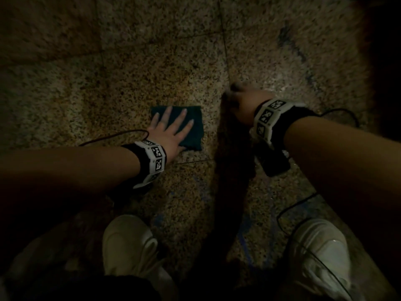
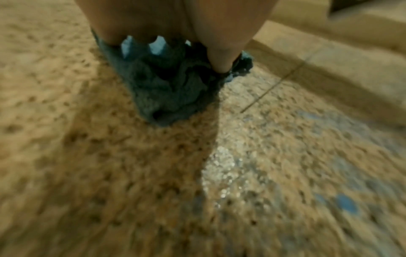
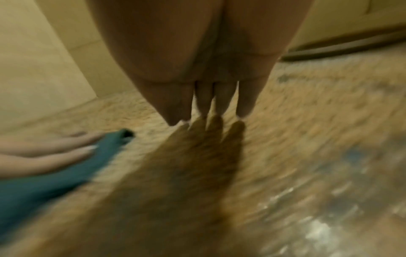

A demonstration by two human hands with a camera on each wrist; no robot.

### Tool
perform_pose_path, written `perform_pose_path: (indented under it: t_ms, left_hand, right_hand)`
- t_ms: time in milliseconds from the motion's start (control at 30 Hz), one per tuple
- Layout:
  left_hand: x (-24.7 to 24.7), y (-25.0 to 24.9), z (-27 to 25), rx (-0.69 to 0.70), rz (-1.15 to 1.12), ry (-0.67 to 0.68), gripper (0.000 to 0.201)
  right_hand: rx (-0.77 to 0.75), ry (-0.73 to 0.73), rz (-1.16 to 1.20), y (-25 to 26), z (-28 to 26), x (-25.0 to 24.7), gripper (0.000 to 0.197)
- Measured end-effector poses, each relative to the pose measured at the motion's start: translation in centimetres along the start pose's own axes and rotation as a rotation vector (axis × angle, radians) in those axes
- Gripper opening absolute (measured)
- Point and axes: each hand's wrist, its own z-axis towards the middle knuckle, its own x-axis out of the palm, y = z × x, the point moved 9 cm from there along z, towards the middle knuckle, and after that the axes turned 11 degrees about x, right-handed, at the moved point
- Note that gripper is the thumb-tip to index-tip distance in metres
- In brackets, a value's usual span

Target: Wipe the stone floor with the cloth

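A dark teal cloth [image 1: 195, 129] lies folded on the speckled stone floor [image 1: 152, 61]. My left hand [image 1: 171, 127] lies flat on it with fingers spread and straight. In the left wrist view the cloth [image 2: 167, 90] bunches under the palm and the thumb [image 2: 222, 57] presses its edge. My right hand [image 1: 240, 103], blurred, is to the right of the cloth and apart from it. In the right wrist view its straight fingers [image 3: 206, 104] point down with their tips on the floor [image 3: 307, 139] and hold nothing. The cloth [image 3: 54, 173] and the left hand's fingers [image 3: 44, 153] show at the left edge there.
My two white shoes [image 1: 128, 246] [image 1: 319, 253] stand close below the hands. Thin black cables [image 1: 297, 205] trail over the floor by the right shoe. A wet, glistening patch [image 2: 222, 167] and blue marks [image 2: 344, 203] lie near the cloth. A pale wall [image 3: 44, 60] rises beyond.
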Motion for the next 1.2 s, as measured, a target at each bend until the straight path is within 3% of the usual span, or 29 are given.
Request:
perform_pose_path:
  t_ms: [100,167,333,467,567,767,967,1200]
  left_hand:
    - [-0.2,-2.5,0.6,0.067,0.053,-0.006,0.075]
    - [-0.6,-4.2,1.2,0.073,-0.028,-0.042,0.074]
    - [-2.2,-4.8,3.2,-0.076,-0.179,-0.147,0.072]
    - [-4.3,-4.8,4.7,-0.094,-0.191,-0.209,0.071]
    - [-4.5,-4.9,4.8,-0.088,-0.152,-0.201,0.07]
    - [-2.1,-8.4,2.9,0.129,0.015,-0.103,0.07]
    - [-2.6,-8.3,3.2,0.11,-0.018,-0.154,0.072]
    - [-5.8,-8.4,6.2,-0.006,-0.147,-0.178,0.069]
  right_hand:
    - [0.071,0.004,-0.081,-3.4,0.7,0.4,0.059]
    - [0.061,0.039,-0.111,-4.6,0.6,1.6,0.06]
    - [0.032,0.055,-0.032,-4.6,0.2,2.3,0.059]
    - [0.106,-0.014,0.089,-5.9,0.1,1.7,0.06]
    - [0.237,-0.052,0.116,-9.4,-0.4,2.7,0.062]
    - [0.191,-0.047,0.14,-10.9,-1.7,3.8,0.058]
    - [0.213,0.002,0.117,-10.2,-1.8,3.6,0.059]
    - [0.214,0.052,0.15,-10.6,-1.6,4.1,0.06]
